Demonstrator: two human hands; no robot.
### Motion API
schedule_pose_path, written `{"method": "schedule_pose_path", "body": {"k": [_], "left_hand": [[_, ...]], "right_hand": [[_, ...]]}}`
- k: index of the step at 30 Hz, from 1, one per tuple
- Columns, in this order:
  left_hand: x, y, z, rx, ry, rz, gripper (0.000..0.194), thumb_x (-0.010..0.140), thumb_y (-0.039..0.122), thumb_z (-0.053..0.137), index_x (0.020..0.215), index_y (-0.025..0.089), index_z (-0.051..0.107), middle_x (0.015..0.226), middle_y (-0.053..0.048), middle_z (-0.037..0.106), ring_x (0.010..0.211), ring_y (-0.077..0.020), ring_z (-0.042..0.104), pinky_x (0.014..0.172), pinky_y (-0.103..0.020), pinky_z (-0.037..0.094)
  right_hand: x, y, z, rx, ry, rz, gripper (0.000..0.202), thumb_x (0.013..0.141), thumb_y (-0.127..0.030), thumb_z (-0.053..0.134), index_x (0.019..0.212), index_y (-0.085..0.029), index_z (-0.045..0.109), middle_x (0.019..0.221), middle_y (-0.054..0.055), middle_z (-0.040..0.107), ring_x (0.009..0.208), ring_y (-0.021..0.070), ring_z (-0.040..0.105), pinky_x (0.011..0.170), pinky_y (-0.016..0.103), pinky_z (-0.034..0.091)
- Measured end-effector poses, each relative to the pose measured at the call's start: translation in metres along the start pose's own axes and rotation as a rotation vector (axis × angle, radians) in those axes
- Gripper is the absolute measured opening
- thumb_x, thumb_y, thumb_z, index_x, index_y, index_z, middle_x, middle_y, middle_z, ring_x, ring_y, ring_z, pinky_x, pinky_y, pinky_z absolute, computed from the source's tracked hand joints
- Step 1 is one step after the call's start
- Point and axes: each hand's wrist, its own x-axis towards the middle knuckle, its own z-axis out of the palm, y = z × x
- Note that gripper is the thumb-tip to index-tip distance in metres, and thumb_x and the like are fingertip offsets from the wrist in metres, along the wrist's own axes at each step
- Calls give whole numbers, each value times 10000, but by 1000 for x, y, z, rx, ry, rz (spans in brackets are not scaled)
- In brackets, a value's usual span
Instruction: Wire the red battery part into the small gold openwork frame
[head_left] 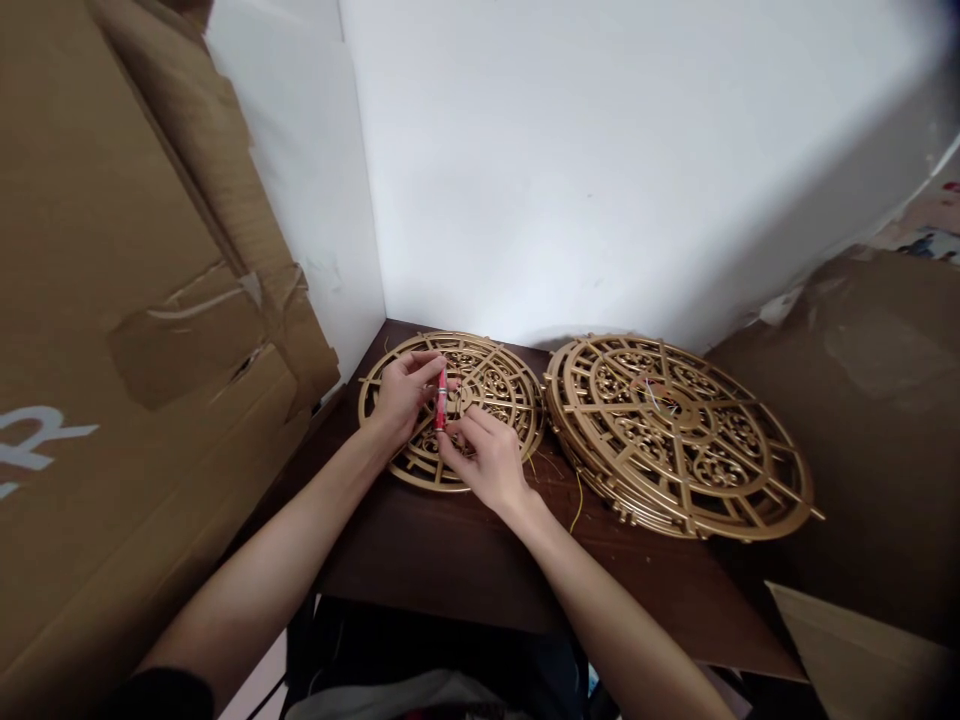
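A slim red tube-like object [442,398] with pale bands stands almost upright between my hands; its exact kind is not clear. My left hand [409,393] pinches its upper part from the left. The fingers of my right hand [489,455] are closed at its lower end. Both hands are over a round gold openwork frame [517,375] with scroll patterns, lying flat on the dark brown table [450,540]. My hands cover part of this frame's left side and centre.
To the right, a tilted stack of similar gold frames [694,430] has thin pale pieces at its centre. A yellow strand [577,500] lies between the frames. Cardboard [135,250] walls the left, more cardboard [870,420] the right, and a white panel [585,170] the back.
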Motion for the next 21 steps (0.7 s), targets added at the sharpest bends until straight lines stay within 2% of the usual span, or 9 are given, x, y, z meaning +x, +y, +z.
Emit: {"method": "schedule_pose_path", "body": {"k": [4,9,13,18,21], "left_hand": [[1,2,-2,165,18,112,224,631,223,799,780,116,670,691,-7,636,551,-80,558,481,-168,453],[1,3,-3,253,-10,161,163,666,218,759,757,133,653,589,21,584,454,-67,470,404,-168,369],[0,2,-1,253,9,149,158,668,223,743,752,146,634,572,31,570,425,-65,439,384,-182,332],[1,1,0,126,52,75,212,616,233,757,746,131,623,591,34,569,464,-65,462,409,-178,341],[3,3,-1,22,34,-15,249,580,217,771,754,124,618,629,29,591,511,-67,504,431,-167,371]], "right_hand": [[0,1,-2,-10,-20,-30,202,905,-266,525,728,-195,592,690,9,539,642,133,506,596,257,378],[-2,3,-1,-4,-60,-34,225,914,-271,526,714,-188,587,692,16,554,646,139,522,596,264,380],[-2,3,0,5,-73,-30,240,922,-280,518,710,-189,584,693,19,558,651,138,527,603,263,390],[1,3,-5,109,-90,-78,197,931,-265,513,784,-180,613,725,22,562,649,121,521,598,245,412],[5,4,-13,234,-14,-85,127,923,-236,537,859,-180,632,816,38,595,668,115,527,601,245,436]]}}
